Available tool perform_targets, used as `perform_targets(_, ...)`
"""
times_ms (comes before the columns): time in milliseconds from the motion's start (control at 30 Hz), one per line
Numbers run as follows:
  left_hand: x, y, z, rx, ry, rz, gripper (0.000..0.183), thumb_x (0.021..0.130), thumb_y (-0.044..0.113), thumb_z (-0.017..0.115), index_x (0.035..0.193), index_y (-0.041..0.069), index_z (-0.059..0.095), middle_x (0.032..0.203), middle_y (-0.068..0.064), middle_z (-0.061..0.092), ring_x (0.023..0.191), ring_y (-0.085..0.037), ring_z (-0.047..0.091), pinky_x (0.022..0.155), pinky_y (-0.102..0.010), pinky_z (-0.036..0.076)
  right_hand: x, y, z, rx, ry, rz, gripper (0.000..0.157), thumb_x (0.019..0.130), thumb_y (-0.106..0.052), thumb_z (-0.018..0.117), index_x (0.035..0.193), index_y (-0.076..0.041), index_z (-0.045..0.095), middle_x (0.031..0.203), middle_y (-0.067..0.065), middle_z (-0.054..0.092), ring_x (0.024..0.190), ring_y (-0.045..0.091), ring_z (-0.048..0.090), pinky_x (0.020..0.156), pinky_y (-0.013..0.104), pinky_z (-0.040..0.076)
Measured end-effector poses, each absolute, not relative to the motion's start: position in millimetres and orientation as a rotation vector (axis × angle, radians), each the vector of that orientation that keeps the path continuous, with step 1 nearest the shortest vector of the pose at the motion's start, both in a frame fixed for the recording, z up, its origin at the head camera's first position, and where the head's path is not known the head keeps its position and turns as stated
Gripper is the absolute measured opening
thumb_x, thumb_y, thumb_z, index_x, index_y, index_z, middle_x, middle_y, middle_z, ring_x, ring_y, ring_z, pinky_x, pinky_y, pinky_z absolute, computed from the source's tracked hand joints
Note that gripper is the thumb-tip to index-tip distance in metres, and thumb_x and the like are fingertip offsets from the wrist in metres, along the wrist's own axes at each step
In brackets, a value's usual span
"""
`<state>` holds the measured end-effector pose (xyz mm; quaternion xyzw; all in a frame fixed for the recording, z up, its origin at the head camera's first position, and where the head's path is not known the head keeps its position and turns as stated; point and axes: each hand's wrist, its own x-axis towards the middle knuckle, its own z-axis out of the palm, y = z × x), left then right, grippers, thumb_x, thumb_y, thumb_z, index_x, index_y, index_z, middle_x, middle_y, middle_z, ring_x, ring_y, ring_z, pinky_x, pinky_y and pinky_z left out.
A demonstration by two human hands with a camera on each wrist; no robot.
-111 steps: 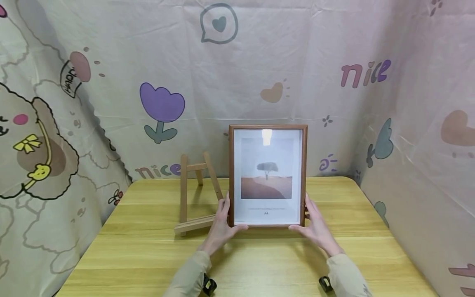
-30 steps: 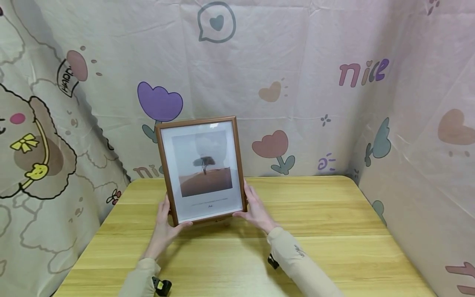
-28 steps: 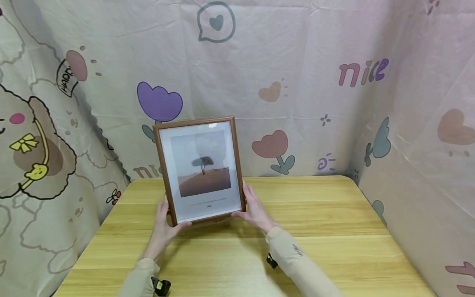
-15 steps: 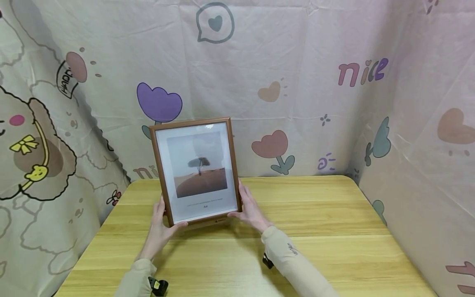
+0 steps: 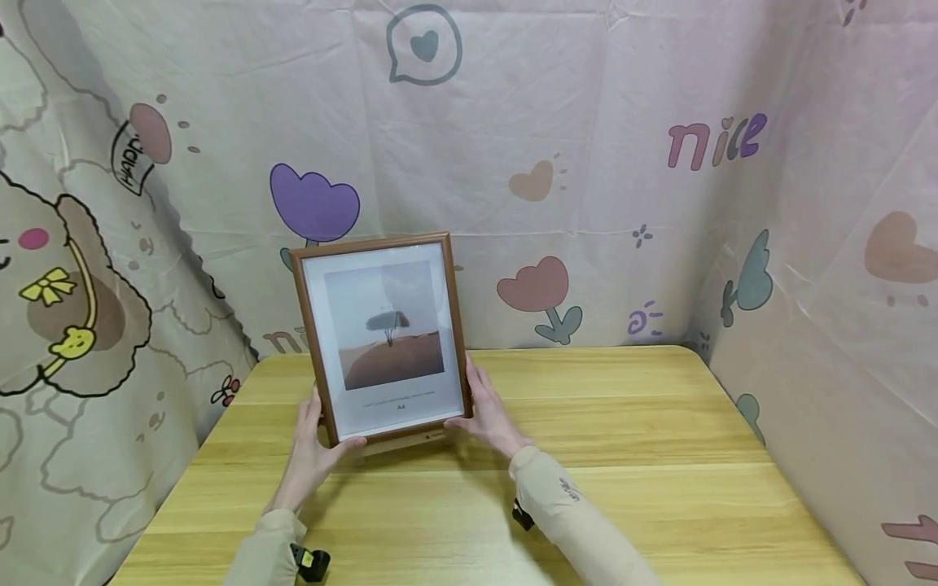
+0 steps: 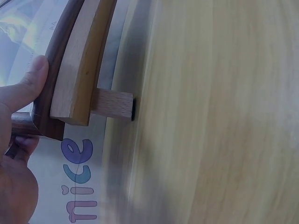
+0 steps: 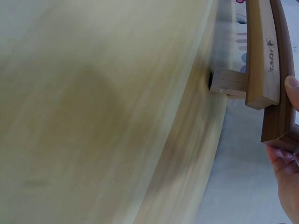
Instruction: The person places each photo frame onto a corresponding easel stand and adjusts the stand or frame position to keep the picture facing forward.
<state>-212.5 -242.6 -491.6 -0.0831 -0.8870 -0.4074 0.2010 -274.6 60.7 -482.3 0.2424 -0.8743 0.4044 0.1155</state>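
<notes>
A brown wooden picture frame [image 5: 388,334] with a tree print leans slightly to the left in the head view, in front of a wooden easel. My left hand [image 5: 311,456] grips its lower left corner, thumb on the front. The lower right corner is held by my right hand [image 5: 489,415] in the same way. Below the frame shows the easel's front ledge [image 5: 403,443]; the rest of the easel is hidden there. In the wrist views, the ledge [image 6: 77,70] runs right along the frame's bottom edge, with an easel leg [image 7: 229,81] standing under it.
A light wood-grain table [image 5: 623,488] carries the easel. Behind it and to both sides hangs a pale curtain [image 5: 469,122] with printed flowers and words. Small black devices [image 5: 311,563] sit at both wrists.
Both hands have carried the picture frame left from beside the easel to in front of it, tilting it. Over the last second it shifted slightly further left, and more of the ledge shows.
</notes>
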Motion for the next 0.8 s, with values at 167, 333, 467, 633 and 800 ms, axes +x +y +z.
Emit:
perform_targets(167, -214.4, -245.7, -494.3, -0.209, -2.489, -1.107, 0.126, 0.075, 0.014, 0.088, 0.163, 0.01, -0.003, 0.146, -0.029, 0.034, 0.124, -0.038, 0.045, 0.101, -0.061, 0.039, -275.1, 58.5, -483.2, 0.71, -2.557, 1.193, 0.123, 0.072, -0.015, 0.091, 0.163, -0.008, 0.008, 0.151, 0.023, 0.041, 0.137, 0.039, 0.048, 0.116, 0.05, 0.04)
perform_targets(333, -214.9, -247.3, -494.3, -0.22, -2.478, -1.088, 0.126, 0.075, 0.013, 0.088, 0.163, 0.012, -0.001, 0.144, -0.028, 0.035, 0.122, -0.036, 0.045, 0.099, -0.054, 0.039, -276.1, 56.4, -484.4, 0.697, -2.564, 1.197, 0.123, 0.072, -0.015, 0.091, 0.163, -0.01, 0.007, 0.152, 0.021, 0.041, 0.137, 0.038, 0.048, 0.117, 0.049, 0.04)
perform_targets(467, -214.0, -247.9, -494.2, -0.229, -2.474, -1.095, 0.126, 0.075, 0.012, 0.089, 0.163, 0.011, -0.001, 0.146, -0.03, 0.034, 0.125, -0.04, 0.045, 0.101, -0.057, 0.039, -275.7, 55.6, -484.2, 0.702, -2.568, 1.197, 0.124, 0.072, -0.015, 0.091, 0.163, -0.01, 0.007, 0.153, 0.021, 0.041, 0.138, 0.038, 0.048, 0.117, 0.047, 0.039)
perform_targets(633, -214.4, -248.0, -495.6, -0.233, -2.469, -1.128, 0.127, 0.075, 0.012, 0.088, 0.163, 0.011, -0.003, 0.149, -0.032, 0.03, 0.129, -0.045, 0.042, 0.103, -0.067, 0.037, -275.9, 55.4, -484.7, 0.689, -2.586, 1.218, 0.124, 0.073, -0.014, 0.09, 0.163, -0.013, 0.005, 0.153, 0.021, 0.04, 0.138, 0.038, 0.048, 0.117, 0.049, 0.04)
perform_targets(800, -215.4, -245.6, -496.4, -0.208, -2.464, -1.153, 0.125, 0.076, 0.013, 0.088, 0.163, 0.01, -0.001, 0.152, -0.029, 0.03, 0.131, -0.043, 0.041, 0.104, -0.066, 0.038, -277.0, 56.6, -485.6, 0.643, -2.621, 1.285, 0.124, 0.074, -0.014, 0.09, 0.164, -0.017, 0.004, 0.152, 0.021, 0.038, 0.135, 0.039, 0.05, 0.114, 0.051, 0.042)
